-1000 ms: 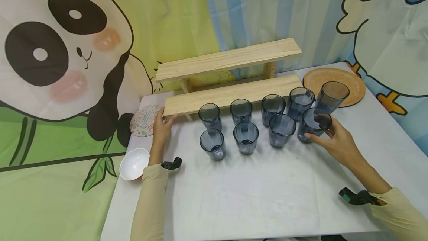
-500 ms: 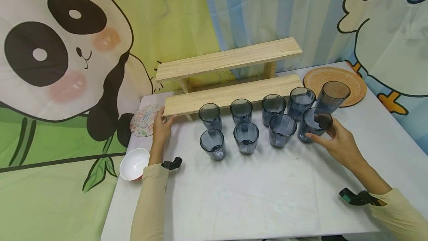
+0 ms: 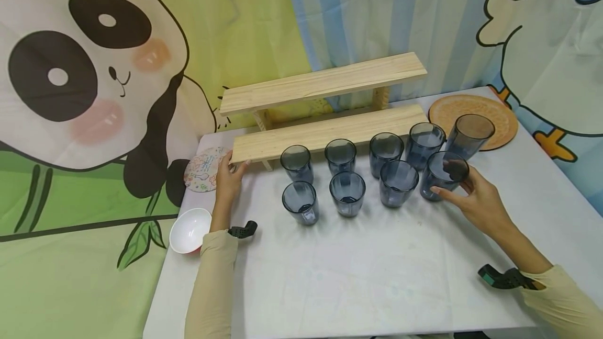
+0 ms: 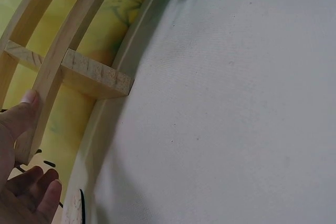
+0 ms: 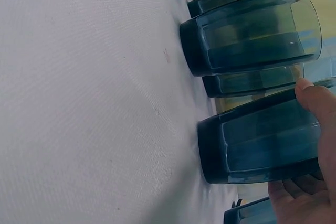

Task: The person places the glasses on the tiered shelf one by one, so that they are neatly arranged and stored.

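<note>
On the right, my right hand point(image 3: 479, 204) grips a blue-grey glass tumbler point(image 3: 435, 184) standing upright at the right end of the front row. The right wrist view has the thumb on one side of that tumbler point(image 5: 262, 142) and fingers on the other, its base at the tablecloth. My left hand point(image 3: 227, 182) holds the left end of the lower board of a two-tier wooden shelf point(image 3: 292, 142). In the left wrist view, the thumb lies on the board's point(image 4: 47, 85) front edge; the other visible fingers are loosely bent below its end.
Several matching tumblers point(image 3: 347, 195) stand in two rows before the shelf. Behind them at the right lies a round orange-brown mat point(image 3: 501, 124). A floral round mat point(image 3: 201, 171) and a white bowl point(image 3: 190, 230) are at the left table edge. White cloth covers the table point(image 3: 339, 276).
</note>
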### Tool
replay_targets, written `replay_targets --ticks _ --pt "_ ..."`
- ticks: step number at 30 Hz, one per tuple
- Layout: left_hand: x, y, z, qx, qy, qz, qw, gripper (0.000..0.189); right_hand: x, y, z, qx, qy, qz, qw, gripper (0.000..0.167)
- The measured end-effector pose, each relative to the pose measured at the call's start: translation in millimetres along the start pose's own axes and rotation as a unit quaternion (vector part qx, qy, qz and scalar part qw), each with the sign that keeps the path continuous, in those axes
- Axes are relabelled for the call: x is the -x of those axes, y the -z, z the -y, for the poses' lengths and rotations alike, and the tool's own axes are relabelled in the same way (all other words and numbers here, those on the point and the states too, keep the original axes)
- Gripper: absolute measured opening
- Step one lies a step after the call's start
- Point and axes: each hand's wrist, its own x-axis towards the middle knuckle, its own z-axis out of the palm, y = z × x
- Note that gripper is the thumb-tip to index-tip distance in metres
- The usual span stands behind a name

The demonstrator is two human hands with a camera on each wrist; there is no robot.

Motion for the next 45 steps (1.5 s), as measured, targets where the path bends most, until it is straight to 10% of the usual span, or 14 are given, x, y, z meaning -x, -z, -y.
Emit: replay_targets --ticks 45 --pt "-3.9 2.0 0.8 0.004 -0.002 -0.004 1.0000 0.081 -34.3 38.1 78.7 0.055 -0.012 0.005 0.9984 0.068"
